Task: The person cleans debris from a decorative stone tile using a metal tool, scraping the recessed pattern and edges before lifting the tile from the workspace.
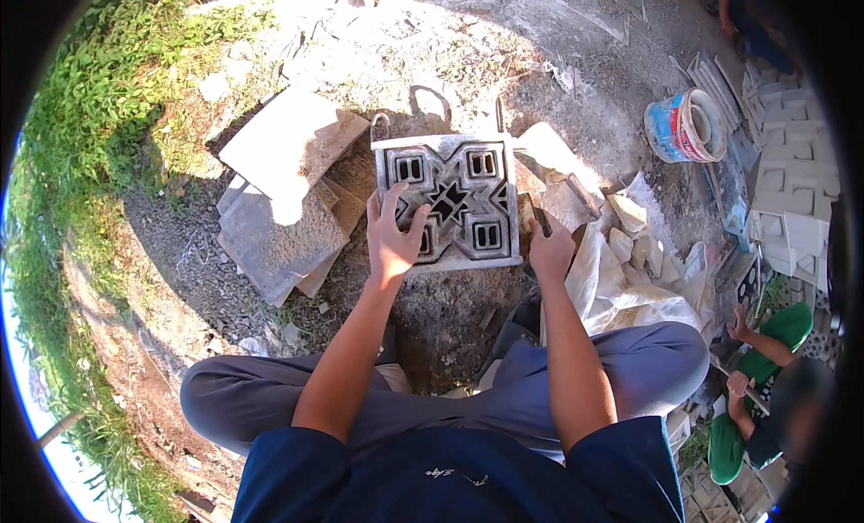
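— Block (462, 183) just beyond the folded legs (279, 392)! Left hand (393, 244): spread wide on its near left corner. Right hand (551, 250): closed round a dark piece (543, 222), kind unclear.
— Risk?
— Possibly chipping, from a slip; perhaps tipping, from so open a left hold.
— Lettering (456, 476)?
— Pale on the shirt (360, 487); on the bucket (668, 131), too small to read.

Left hand (393, 242) over patterned block (450, 199); right hand (552, 250) beside its right edge.
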Action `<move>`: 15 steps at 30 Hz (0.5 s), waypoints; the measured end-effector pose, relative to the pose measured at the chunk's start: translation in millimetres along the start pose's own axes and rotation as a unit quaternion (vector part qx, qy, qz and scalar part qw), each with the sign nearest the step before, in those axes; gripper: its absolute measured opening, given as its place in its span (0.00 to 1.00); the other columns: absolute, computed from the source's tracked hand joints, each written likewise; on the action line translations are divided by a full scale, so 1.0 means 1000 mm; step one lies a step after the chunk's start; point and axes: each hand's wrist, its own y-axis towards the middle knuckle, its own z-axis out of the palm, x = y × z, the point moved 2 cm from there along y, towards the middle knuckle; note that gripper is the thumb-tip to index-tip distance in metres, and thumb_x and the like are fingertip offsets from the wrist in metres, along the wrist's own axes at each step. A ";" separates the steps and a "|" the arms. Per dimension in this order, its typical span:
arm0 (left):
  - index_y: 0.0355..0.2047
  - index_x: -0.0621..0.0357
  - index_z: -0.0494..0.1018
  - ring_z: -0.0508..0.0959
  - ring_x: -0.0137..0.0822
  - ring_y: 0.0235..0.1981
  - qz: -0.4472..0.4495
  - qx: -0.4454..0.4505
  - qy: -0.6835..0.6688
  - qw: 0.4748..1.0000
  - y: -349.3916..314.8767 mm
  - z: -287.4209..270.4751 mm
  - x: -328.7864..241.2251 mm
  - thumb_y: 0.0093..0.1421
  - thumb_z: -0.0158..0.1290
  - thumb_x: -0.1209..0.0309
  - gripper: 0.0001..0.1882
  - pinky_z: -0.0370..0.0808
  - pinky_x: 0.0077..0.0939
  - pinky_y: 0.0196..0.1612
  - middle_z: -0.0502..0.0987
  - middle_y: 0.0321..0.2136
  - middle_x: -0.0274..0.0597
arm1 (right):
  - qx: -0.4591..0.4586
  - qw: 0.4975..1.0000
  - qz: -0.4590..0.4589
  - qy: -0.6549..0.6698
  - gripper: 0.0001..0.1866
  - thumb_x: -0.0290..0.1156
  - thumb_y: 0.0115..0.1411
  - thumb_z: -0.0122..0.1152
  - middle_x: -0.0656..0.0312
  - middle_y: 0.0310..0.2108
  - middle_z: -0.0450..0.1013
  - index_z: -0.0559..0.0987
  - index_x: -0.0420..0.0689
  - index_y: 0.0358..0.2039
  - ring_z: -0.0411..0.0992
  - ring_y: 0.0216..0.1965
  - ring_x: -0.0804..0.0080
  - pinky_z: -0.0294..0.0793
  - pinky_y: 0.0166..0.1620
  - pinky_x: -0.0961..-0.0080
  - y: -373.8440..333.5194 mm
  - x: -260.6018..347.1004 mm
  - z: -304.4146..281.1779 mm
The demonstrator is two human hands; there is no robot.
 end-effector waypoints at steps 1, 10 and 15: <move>0.54 0.57 0.71 0.70 0.60 0.55 0.000 0.003 -0.004 1.000 0.000 0.000 0.001 0.58 0.63 0.62 0.26 0.69 0.46 0.57 0.71 0.52 0.61 | -0.004 1.000 -0.002 0.002 0.20 0.39 0.60 0.64 0.46 0.44 0.79 0.82 0.44 0.50 0.76 0.48 0.46 0.73 0.53 0.57 0.001 -0.001 0.001; 0.55 0.58 0.71 0.70 0.61 0.55 -0.022 0.016 0.006 1.000 0.001 -0.002 0.004 0.59 0.61 0.62 0.25 0.69 0.47 0.57 0.70 0.52 0.63 | -0.036 0.999 -0.025 -0.006 0.19 0.33 0.57 0.64 0.42 0.41 0.79 0.82 0.41 0.49 0.77 0.45 0.45 0.74 0.51 0.56 -0.002 0.001 0.001; 0.54 0.55 0.70 0.72 0.59 0.52 -0.027 0.006 0.008 1.000 0.001 -0.003 -0.001 0.60 0.61 0.62 0.25 0.70 0.46 0.55 0.71 0.49 0.59 | -0.044 0.998 -0.028 -0.027 0.18 0.33 0.57 0.64 0.42 0.40 0.79 0.83 0.41 0.47 0.77 0.44 0.45 0.75 0.50 0.57 -0.001 0.001 0.000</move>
